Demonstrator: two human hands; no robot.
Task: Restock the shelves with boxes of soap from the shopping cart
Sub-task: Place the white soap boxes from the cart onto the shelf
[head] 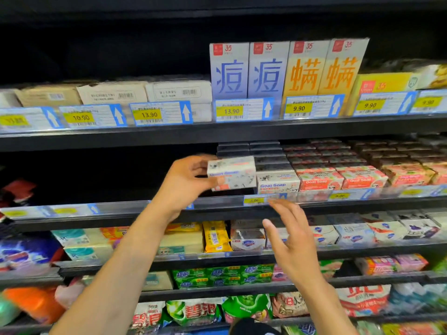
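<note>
Head view: what takes up most of it?

Store shelving in several tiers. The second shelf (84, 220) from the top is dark on its left part, with rows of red Goat Soap boxes (319, 181) stacked on the right.

And the box being stocked?

A white soap box (231, 172), slightly tilted, is up at that shelf's front, just left of a white Goat Soap box (277, 183). Whether they touch, I cannot tell.

Who has it?

The left hand (186, 182) pinches its left end, thumb below, fingers on top.

The other?

The right hand (292, 240) is lower, fingers spread and loose, holding nothing, fingertips near a yellow price tag (254, 200).
</note>
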